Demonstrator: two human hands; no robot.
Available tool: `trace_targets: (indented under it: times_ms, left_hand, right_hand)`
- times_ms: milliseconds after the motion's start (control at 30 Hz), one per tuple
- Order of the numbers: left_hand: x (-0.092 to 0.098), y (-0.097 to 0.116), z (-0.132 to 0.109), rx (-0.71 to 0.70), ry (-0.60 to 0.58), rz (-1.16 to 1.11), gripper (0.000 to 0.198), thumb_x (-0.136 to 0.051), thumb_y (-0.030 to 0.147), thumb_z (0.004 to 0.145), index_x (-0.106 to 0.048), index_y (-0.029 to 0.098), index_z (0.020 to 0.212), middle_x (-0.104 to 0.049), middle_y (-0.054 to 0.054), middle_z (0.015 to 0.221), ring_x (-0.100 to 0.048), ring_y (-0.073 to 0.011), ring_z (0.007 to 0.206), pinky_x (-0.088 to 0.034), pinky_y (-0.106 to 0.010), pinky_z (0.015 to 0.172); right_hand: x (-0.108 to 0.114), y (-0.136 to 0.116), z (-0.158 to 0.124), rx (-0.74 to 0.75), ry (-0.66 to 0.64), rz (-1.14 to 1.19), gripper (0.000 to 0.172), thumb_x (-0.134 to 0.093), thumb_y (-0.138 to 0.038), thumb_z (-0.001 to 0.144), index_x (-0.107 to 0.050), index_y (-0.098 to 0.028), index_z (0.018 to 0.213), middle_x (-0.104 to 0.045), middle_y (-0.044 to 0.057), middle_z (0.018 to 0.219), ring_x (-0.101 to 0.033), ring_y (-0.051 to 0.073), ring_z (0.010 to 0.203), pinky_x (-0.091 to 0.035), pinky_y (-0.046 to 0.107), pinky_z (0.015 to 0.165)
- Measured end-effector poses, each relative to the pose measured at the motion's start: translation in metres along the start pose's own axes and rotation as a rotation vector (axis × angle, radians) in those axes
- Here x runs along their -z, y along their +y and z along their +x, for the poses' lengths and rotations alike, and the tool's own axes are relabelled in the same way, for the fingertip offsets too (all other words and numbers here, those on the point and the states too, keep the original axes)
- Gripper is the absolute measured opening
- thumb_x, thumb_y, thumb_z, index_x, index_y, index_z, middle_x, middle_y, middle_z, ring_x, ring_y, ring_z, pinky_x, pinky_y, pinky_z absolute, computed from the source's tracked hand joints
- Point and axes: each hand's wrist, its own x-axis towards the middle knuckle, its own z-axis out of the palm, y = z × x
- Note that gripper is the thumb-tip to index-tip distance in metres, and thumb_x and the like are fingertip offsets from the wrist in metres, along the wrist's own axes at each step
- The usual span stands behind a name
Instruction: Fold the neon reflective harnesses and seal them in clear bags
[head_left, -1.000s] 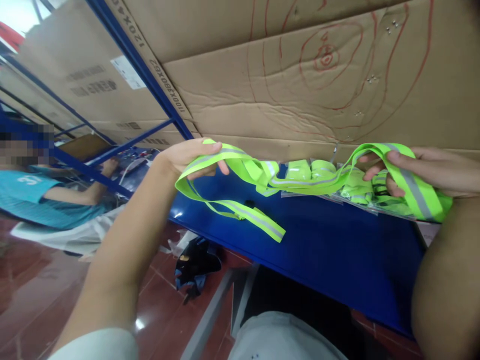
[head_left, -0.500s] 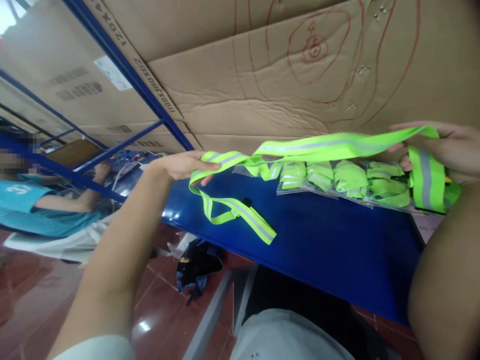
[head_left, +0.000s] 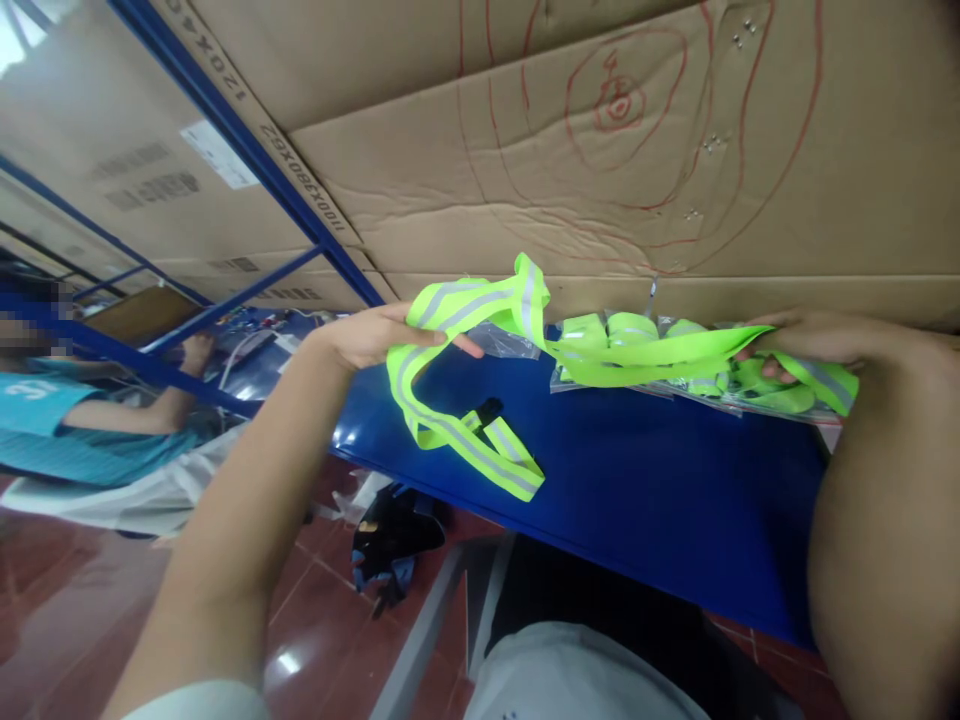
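Note:
A long neon-yellow strap (head_left: 472,465) with a grey reflective stripe runs between my two hands. My left hand (head_left: 375,337) is closed on it, and a looped end with a black buckle (head_left: 489,410) hangs below over the blue table. At the right, my right hand (head_left: 806,345) pinches another stretch of the strap, partly hidden by my forearm. Between the hands the strap sags and twists, with a fold standing up near the middle. Behind it, several rolled yellow straps in clear bags (head_left: 577,332) lie in a row along the table's back edge.
The blue table (head_left: 637,480) meets a cardboard wall (head_left: 420,210) marked with red lines. A blue metal frame (head_left: 255,150) stands at the left, with a person in a teal shirt (head_left: 97,430) beyond it. A dark bag (head_left: 390,545) lies on the tiled floor.
My right hand has moved left and slightly down, and the strap between the hands has gone from nearly taut to slack and bunched. My left hand has barely moved.

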Motion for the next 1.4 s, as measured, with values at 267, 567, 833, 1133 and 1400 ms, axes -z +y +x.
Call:
trace_targets:
  times_ms: [267,567,833,1133,1400]
  left_hand:
    - [-0.004,0.007,0.012,-0.275,0.245,-0.564,0.028,-0.05,0.01,0.098,-0.065,0.016,0.121,-0.077,-0.001,0.125,-0.055,-0.0035,0.048,-0.046,-0.019,0.046]
    - [-0.024,0.037,0.037,-0.316,0.424,-0.759,0.027,-0.039,0.02,0.105,-0.063,0.017,0.118,-0.074,0.004,0.132,-0.064,-0.0093,0.073,-0.051,-0.022,0.063]
    - [-0.056,0.072,0.036,-0.372,0.4,-0.789,0.037,-0.036,0.014,0.104,-0.06,0.018,0.132,-0.076,-0.004,0.127,-0.073,-0.0165,0.09,-0.057,-0.025,0.07]
    - [-0.087,0.082,0.033,-0.291,0.431,-0.752,0.017,-0.05,0.011,0.098,-0.066,0.016,0.095,-0.074,-0.005,0.085,-0.068,-0.015,0.069,-0.061,-0.028,0.068]
    - [-0.095,0.078,0.031,-0.185,0.328,-0.854,0.025,-0.044,0.012,0.101,-0.068,0.012,0.091,-0.072,-0.007,0.085,-0.061,-0.0098,0.062,-0.054,-0.019,0.057]
  right_hand:
    - [0.007,-0.012,-0.023,0.099,-0.365,0.071,0.048,-0.05,-0.057,0.102,-0.074,-0.017,0.087,-0.072,0.013,0.082,-0.055,0.008,0.052,-0.042,0.025,0.052]
    - [-0.041,-0.05,-0.012,0.326,-0.577,0.532,0.042,-0.076,-0.057,0.086,-0.073,-0.018,0.101,-0.078,0.012,0.092,-0.07,0.016,0.065,-0.052,0.025,0.053]
    - [-0.074,-0.066,0.005,0.454,-0.7,0.52,0.027,-0.077,-0.041,0.087,-0.073,-0.022,0.106,-0.078,0.007,0.107,-0.075,0.017,0.082,-0.062,0.027,0.073]
    - [-0.092,-0.105,-0.022,0.533,-0.5,0.925,0.03,-0.072,-0.037,0.093,-0.066,-0.025,0.12,-0.074,0.003,0.098,-0.071,0.015,0.074,-0.062,0.026,0.062]
    - [-0.105,-0.128,-0.039,0.649,-0.299,1.071,0.047,-0.071,-0.045,0.093,-0.053,-0.033,0.136,-0.072,0.001,0.114,-0.068,0.013,0.071,-0.059,0.026,0.061]
